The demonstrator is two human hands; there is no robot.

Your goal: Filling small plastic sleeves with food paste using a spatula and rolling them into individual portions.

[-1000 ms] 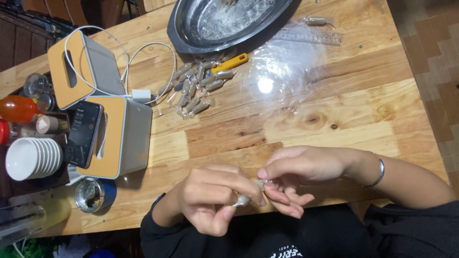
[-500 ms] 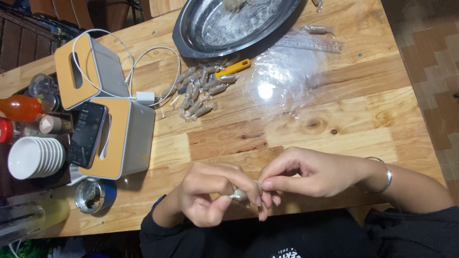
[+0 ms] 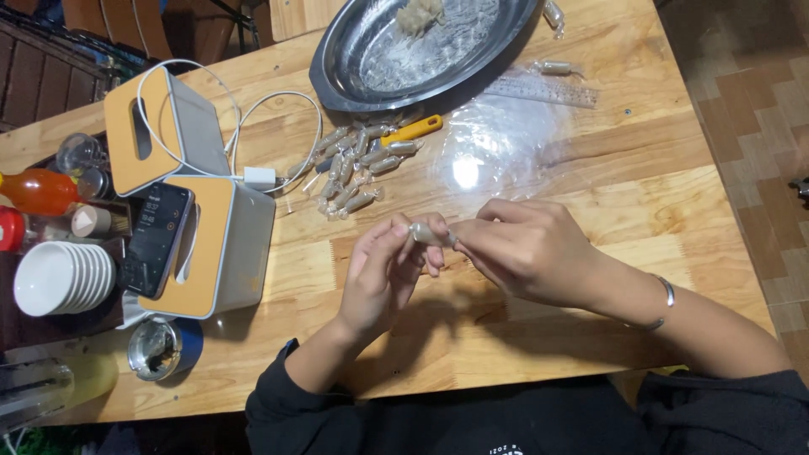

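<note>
While both hands are raised just above the wooden surface (image 3: 590, 185), a small clear-wrapped roll (image 3: 424, 233) sits between their fingers. Left hand (image 3: 383, 274): fingers curled narrow, tips pinching the roll's left end. Right hand (image 3: 527, 248): fingers closed on the roll's right end, thumb and forefinger tips meeting at the twisted wrapper. The roll lies roughly level, spanning the small gap between the two sets of fingertips.

A thin metal bangle (image 3: 664, 297) rings the right wrist. Both sleeves are dark.

Beyond the fingertips, further up the surface: a loose pile of similar wrapped rolls (image 3: 350, 168), and just beside the pile a yellow-handled tool (image 3: 411, 131). Farther beyond that, a round metal tray (image 3: 371, 63) holding a pale clump of material. A sheet of clear film (image 3: 497, 152) lies just past the right fingers, catching a bright glare; a clear ruler (image 3: 539, 91) lies at its far edge.

Off to the left of the left fingers, well apart: two white-and-orange boxes (image 3: 211, 244), a dark phone (image 3: 156, 240) resting on the nearer one, a white charger cable (image 3: 253, 139), a stack of white bowls (image 3: 59, 278), an orange bottle (image 3: 38, 192).
</note>
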